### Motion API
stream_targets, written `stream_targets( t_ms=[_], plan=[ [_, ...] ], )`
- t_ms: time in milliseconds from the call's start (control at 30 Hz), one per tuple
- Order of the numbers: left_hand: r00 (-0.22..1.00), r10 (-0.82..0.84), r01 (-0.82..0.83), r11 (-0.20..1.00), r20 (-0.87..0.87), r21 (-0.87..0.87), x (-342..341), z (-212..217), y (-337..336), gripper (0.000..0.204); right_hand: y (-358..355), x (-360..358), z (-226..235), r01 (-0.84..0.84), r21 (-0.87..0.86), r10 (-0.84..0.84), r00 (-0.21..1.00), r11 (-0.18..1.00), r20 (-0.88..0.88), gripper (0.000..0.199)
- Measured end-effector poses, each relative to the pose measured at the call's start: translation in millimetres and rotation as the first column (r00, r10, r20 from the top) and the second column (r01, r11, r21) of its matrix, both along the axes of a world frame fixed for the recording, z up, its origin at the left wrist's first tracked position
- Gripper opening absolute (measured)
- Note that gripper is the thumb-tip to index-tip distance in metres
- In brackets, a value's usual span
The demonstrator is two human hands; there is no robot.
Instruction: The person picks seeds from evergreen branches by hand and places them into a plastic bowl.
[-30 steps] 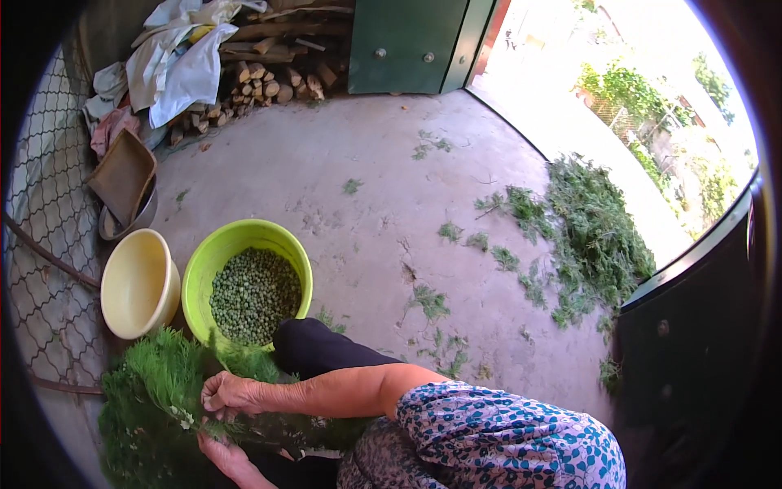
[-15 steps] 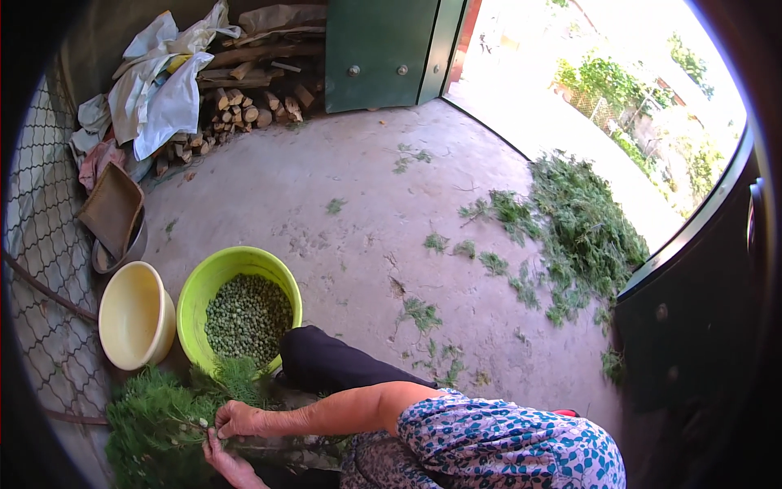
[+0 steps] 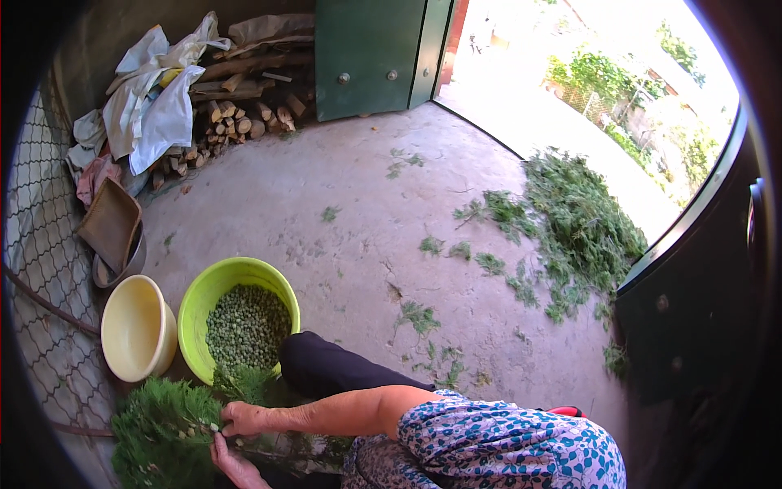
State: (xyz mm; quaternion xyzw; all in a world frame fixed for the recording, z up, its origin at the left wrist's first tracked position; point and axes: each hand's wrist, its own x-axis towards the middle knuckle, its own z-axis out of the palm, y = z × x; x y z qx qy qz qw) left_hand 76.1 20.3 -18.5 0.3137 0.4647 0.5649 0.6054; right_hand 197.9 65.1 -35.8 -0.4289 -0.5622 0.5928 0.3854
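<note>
Lower left, below two tubs [image 3: 194, 319]: foliage [image 3: 163, 432] held by pinched right hand [image 3: 244, 419] and half-curled left hand [image 3: 234, 464], sprig count indistinct.

Above the right hand [image 3: 242, 418], green foliage [image 3: 163, 428] screens the near rim of the lime tub [image 3: 192, 326], whose mouth lies open from above. A dark-clad knee [image 3: 326, 364] bars its right side, the cream basin [image 3: 129, 330] its left (just beside it). Farther off, the floor [image 3: 326, 253] gives broad passage between scattered sprigs [image 3: 419, 317].
</note>
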Motion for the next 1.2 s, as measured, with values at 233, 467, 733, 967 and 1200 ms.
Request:
stream_targets(
  t_ms=[233,467,733,967,1200],
  plan=[
    [0.987,0.017,-0.021,1.0,-0.157,-0.023,-13,0,-4,0.034,-5,13,30,0.017,0.078,-0.025,0.995,0.997,0.097,0.015],
    [0.962,-0.028,0.04,0.998,-0.271,0.04,17,21,-10,0.044,12,12,-9,0.139,0.38,-0.221,0.958,0.914,0.182,0.009],
    [0.965,-0.078,0.1,0.992,-0.251,0.078,19,23,-10,0.042,1,16,12,0.076,-0.073,-0.081,0.995,0.994,-0.063,0.007],
    [0.979,-0.099,0.112,0.991,-0.177,0.067,15,10,-7,0.04,4,11,-9,0.154,0.027,-0.153,0.988,0.988,-0.035,0.012],
    [0.999,-0.032,0.032,0.999,-0.013,0.012,9,-13,1,0.04,1,5,1,0.224,0.348,-0.296,0.94,0.91,0.17,0.016]
  ],
)
